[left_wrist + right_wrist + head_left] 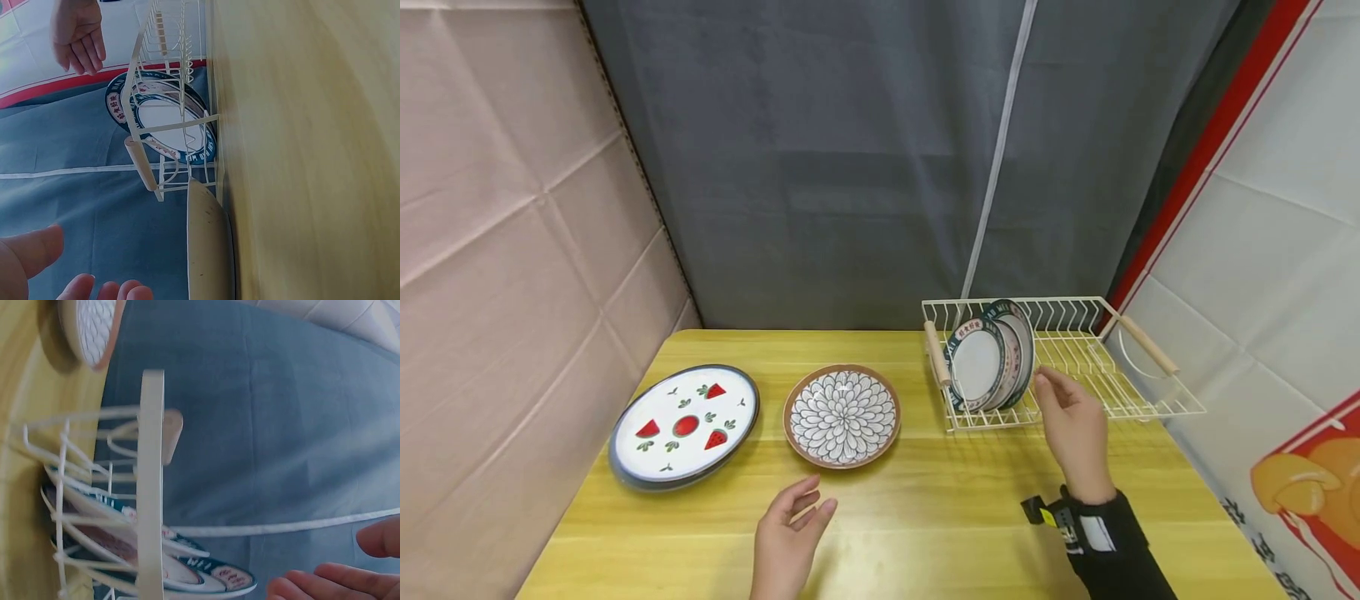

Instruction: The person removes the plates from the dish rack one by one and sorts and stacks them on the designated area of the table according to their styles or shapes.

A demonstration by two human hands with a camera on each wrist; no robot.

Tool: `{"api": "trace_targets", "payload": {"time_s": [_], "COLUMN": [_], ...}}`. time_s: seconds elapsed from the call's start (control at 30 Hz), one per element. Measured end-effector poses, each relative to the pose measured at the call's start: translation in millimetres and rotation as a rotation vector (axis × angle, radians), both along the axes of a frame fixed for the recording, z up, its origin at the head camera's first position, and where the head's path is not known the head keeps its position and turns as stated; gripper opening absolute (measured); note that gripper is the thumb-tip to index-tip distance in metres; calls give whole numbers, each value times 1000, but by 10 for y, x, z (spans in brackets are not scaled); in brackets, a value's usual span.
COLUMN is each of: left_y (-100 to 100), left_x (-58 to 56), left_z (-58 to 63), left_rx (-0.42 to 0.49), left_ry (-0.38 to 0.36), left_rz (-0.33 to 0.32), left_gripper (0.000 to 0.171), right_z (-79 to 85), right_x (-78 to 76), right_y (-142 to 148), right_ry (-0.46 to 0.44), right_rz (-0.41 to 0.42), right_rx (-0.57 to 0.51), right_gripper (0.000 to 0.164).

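Note:
My left hand (792, 533) hovers over the table just in front of a brown-rimmed plate (842, 416) with a white petal pattern, its fingers loosely bent and holding nothing. Near the front of a cream wire dish rack (1150, 408), my right hand (1072, 429) is raised beside several green-rimmed plates (977, 364) that stand on edge at the rack's left end. Nothing is in the right hand; in the left wrist view its fingers (87, 55) look straight. The right wrist view shows the fingers apart from the plates.
At the table's left lies a white oval plate (662, 417) with red fruit drawings, on top of a dark-rimmed one. Wooden handles (1150, 344) sit on the rack's sides. A grey curtain (820, 167) hangs behind the wooden table (910, 533), with pale cloth walls either side.

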State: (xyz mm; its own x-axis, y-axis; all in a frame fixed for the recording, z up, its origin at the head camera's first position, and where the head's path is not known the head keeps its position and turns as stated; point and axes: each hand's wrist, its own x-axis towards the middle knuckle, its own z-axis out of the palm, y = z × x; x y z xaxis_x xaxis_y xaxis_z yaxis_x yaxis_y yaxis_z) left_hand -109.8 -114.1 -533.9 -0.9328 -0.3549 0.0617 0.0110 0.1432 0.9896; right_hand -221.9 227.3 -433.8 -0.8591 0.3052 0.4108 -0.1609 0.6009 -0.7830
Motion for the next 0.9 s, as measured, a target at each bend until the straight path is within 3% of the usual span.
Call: {"api": "trace_targets", "payload": {"time_s": [0.27,0.53,0.9], "left_y": [34,41,54], "left_x": [4,10,13], "left_z": [-6,-44,-62], "left_rx": [17,22,27], "left_ry": [-14,-19,-35], "left_rz": [-8,-9,-29], "left_gripper": [41,42,42], "right_z": [69,-17,-190], "right_x": [-329,-587,-701], "right_y": [59,108,83], "right_ry": [-19,-152,3], "right_rz": [-28,6,-32], "right_rx": [82,171,346], "right_gripper": [43,48,27]}}
